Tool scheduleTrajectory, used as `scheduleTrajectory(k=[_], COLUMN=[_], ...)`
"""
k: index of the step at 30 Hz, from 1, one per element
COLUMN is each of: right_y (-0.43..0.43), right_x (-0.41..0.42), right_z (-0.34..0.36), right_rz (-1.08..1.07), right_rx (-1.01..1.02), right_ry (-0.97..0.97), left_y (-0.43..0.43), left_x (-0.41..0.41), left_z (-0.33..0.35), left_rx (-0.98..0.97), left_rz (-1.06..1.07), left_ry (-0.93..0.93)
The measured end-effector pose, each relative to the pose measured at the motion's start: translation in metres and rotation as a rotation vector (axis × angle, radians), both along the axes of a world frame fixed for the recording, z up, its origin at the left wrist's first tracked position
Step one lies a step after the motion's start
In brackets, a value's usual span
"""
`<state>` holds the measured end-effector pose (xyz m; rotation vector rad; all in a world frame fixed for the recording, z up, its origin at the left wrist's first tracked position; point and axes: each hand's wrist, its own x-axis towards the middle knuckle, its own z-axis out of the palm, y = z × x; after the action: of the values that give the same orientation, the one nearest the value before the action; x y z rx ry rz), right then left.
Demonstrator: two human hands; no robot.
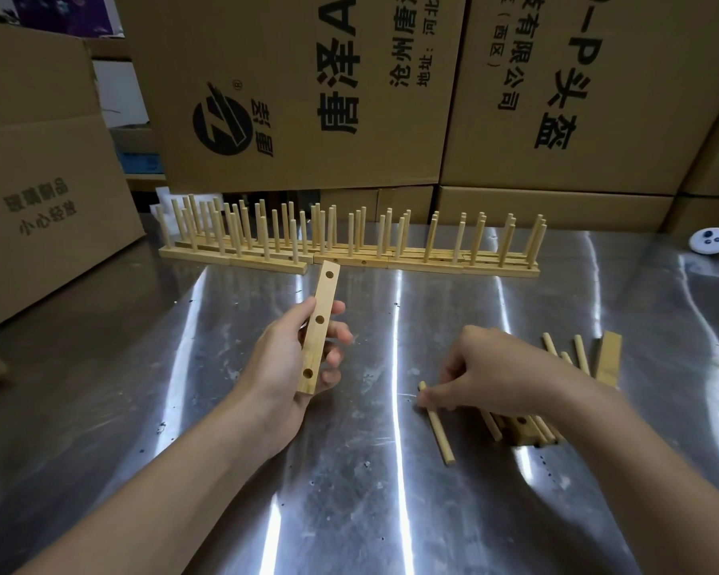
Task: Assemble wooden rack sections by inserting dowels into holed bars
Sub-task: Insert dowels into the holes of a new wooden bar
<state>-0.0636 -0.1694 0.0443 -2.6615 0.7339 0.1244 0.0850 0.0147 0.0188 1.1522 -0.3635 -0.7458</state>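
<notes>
A bar [320,329] with three open holes is held above the table [349,491], tilted away, by the left hand [291,363]: thumb curled on one edge, fingers on the other. The right hand [494,371] pinches the far end of one dowel [436,423] lying on the steel. Loose dowels [580,354], at least three, poke out beyond that hand, beside a second bar [609,359]; a third lies partly under the wrist. Finished sections [349,246] stand in a row at the back, too crowded to count. Boxes [308,97] behind read "唐圣A", "有限公司", "头盔"; the left one "小心轻放". A white controller [714,242] lies far right.
</notes>
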Motion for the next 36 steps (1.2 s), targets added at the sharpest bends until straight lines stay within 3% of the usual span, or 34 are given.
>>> scheduleTrajectory(k=[6, 13, 16, 21, 27, 36], right_y=[0.024, 0.03, 0.029, 0.029, 0.026, 0.03], right_x=[0.011, 0.011, 0.013, 0.015, 0.016, 0.015], right_z=[-0.008, 0.007, 0.006, 0.002, -0.004, -0.006], right_rz=[0.103, 0.036, 0.014, -0.006, 0.048, 0.152], right_rx=[0.028, 0.757, 0.886, 0.874, 0.847, 0.686], right_ry=[-0.089, -0.848, -0.981, -1.048, -1.046, -1.022], left_y=[0.0, -0.002, -0.002, 0.0, 0.0, -0.003], left_x=[-0.003, -0.008, -0.011, -0.014, -0.01, -0.006], left_z=[0.001, 0.0, 0.0, 0.0, 0.0, -0.006], left_rx=[-0.003, 0.021, -0.011, -0.146, -0.208, -0.185], left_rz=[-0.024, -0.08, -0.16, -0.261, -0.159, -0.058], left_ry=[-0.005, -0.026, -0.011, 0.05, 0.094, -0.083])
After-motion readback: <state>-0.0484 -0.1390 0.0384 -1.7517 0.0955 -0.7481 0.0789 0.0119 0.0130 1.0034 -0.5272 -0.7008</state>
